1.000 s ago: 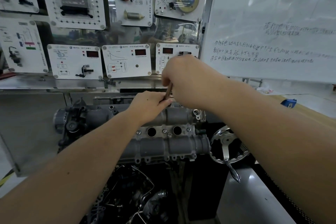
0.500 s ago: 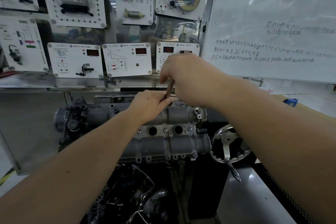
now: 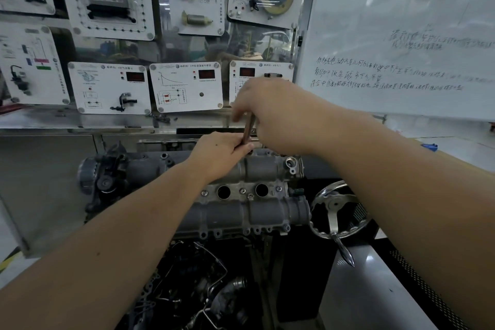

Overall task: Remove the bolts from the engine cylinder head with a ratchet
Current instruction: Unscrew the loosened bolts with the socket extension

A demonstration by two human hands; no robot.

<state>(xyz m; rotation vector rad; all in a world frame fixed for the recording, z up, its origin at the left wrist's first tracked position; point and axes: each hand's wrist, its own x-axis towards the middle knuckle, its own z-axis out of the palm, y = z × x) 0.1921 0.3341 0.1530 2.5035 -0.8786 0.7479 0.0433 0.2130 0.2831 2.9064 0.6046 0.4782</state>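
We hold the ratchet point(image 3: 248, 128) nearly upright over the far edge of the cylinder head point(image 3: 249, 195), at twelve o'clock from its two open bores. Our left hand point(image 3: 219, 154) pinches the shaft low down, fingers curled round it; our right hand point(image 3: 273, 112) wraps the upper end. Since a second ago the right hand has shifted slightly toward nine o'clock, so we judge a bolt there is being turned. That bolt is hidden; several bolts point(image 3: 242, 190) remain seated.

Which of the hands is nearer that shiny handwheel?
Right. The right hand is up and left of the handwheel, gripping the ratchet extension; the left hand is farther left.
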